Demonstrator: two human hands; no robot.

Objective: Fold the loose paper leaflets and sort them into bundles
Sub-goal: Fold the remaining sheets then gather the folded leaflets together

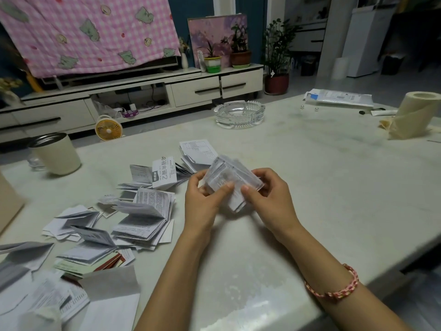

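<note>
A small folded printed leaflet point(232, 179) is held above the pale table point(334, 187) between both hands. My left hand point(205, 199) grips its left side with the thumb laid across the front. My right hand point(267, 194) pinches its right side, thumb on the paper. The leaflet is blurred. Several folded leaflets lie in a loose heap point(140, 216) to the left of my hands. A leaflet with large black characters point(164, 173) stands beside another folded stack point(198, 151) just beyond my hands. Larger unfolded sheets point(78, 299) lie at the near left edge.
A glass ashtray point(239, 113) sits at the table's far middle. A cream cup point(56, 154) stands at the far left. A roll of tissue paper point(410, 113) and a flat printed packet point(338, 97) are at the far right. The table's near right edge runs diagonally.
</note>
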